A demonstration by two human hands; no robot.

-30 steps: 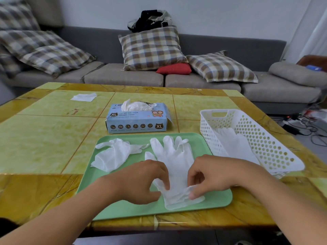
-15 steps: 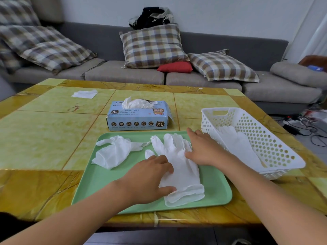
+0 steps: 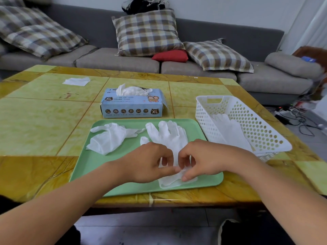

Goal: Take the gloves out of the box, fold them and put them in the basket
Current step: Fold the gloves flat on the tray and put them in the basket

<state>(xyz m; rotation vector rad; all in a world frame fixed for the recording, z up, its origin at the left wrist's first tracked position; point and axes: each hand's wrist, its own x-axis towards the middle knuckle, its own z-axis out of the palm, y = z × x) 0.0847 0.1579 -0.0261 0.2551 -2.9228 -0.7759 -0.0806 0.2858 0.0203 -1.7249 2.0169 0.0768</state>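
A white glove (image 3: 167, 135) lies flat on the green tray (image 3: 88, 167), fingers pointing away from me. My left hand (image 3: 148, 163) and my right hand (image 3: 203, 160) meet over its cuff end, both pinching the cuff edge near the tray's front. A second, crumpled white glove (image 3: 110, 137) rests on the tray's left part. The blue glove box (image 3: 131, 105) stands behind the tray with a glove sticking out of its top slot. The white perforated basket (image 3: 261, 128) sits to the right with a glove (image 3: 228, 129) inside.
A white tissue (image 3: 76, 81) lies far left on the yellow tiled table (image 3: 35, 121). A grey sofa (image 3: 115, 61) with checked cushions runs behind the table. Cables (image 3: 300, 121) lie on the floor at the right.
My right hand came back from the glove's fingers to its cuff. My left hand lifted off the palm, and both hands now pinch the cuff end together.
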